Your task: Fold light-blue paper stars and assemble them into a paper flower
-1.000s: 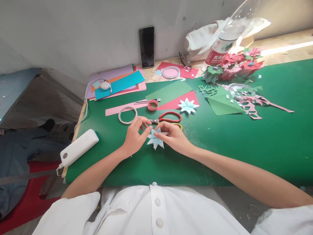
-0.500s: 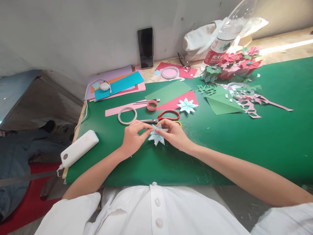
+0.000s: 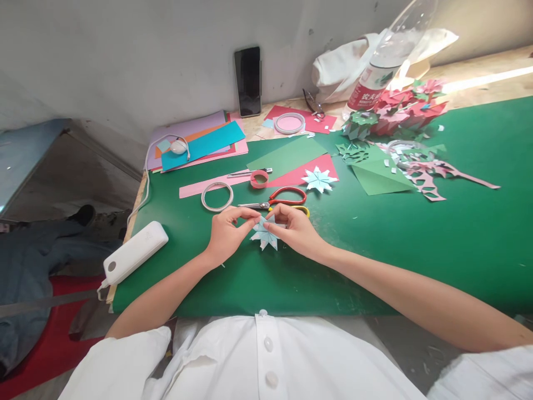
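A light blue paper flower [image 3: 267, 238] with several pointed, white-edged petals is held low over the green table mat [image 3: 375, 255]. My left hand [image 3: 230, 230] pinches its upper left petal between thumb and fingertips. From the other side, my right hand [image 3: 297, 229] grips the flower near its middle, and its fingers cover the right petals. Just beyond my hands lie scissors [image 3: 288, 195] with red handles. A second pair with a yellow handle [image 3: 303, 210] is partly hidden behind my right hand. Another blue paper flower [image 3: 318, 179] rests farther back on the right.
Behind my hands are tape rolls [image 3: 217, 197], a pink tape ring [image 3: 259, 179] and coloured paper [image 3: 204, 145]. A white power bank [image 3: 135, 253] sits at the left edge. A phone [image 3: 248, 81] leans on the wall. A bottle [image 3: 370, 83] and red paper flowers [image 3: 410, 108] stand back right.
The held flower has shifted and turned slightly, a little to the left. Both hands stay on it in nearly the same place, fingers adjusting a little.
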The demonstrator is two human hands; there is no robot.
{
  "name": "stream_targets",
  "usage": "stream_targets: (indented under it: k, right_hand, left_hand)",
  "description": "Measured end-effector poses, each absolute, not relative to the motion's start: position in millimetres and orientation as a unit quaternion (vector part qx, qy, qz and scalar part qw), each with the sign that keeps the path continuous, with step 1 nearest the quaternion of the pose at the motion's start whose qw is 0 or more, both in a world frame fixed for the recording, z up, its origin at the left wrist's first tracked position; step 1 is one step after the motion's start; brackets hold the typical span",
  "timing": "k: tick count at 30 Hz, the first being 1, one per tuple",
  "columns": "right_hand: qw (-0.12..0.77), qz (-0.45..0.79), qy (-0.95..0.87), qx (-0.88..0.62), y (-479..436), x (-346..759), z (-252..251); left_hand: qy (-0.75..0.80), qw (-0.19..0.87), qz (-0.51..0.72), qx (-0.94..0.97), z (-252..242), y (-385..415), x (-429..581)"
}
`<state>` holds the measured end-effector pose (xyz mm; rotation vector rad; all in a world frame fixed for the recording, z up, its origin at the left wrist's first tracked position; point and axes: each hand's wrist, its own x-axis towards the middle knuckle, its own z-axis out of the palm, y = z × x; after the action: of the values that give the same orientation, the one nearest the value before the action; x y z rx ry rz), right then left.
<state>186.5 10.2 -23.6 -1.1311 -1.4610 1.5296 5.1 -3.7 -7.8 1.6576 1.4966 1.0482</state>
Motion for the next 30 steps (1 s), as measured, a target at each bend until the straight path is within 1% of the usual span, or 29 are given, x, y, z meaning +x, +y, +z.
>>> stream_targets:
  k: [11,17,22,26,30]
  right_hand:
    - [0.359,0.604,-0.562,-0.436,9.8,186.0,-22.6]
    - [0.36,0.6,-0.566,-0.436,10.3,186.3,-24.1]
    - [0.362,0.602,-0.563,-0.435,10.4,186.5,-23.8]
    - [0.362,0.598,-0.565,-0.438,10.0,186.2,-23.5]
    - [0.364,0.605,-0.558,-0.437,9.8,185.7,-24.5]
  left_hand:
    - [0.554,0.308,0.435,0.64,-2.5,-7.9,4.4]
    - [0.534,0.249,0.417,0.692,-3.5,-8.6,4.3]
    - [0.517,0.238,0.398,0.72,-2.1,-9.6,3.5]
    - [0.533,0.263,0.39,0.703,-2.4,-10.3,3.6]
    - [0.554,0.341,0.385,0.655,-4.9,-8.6,4.6]
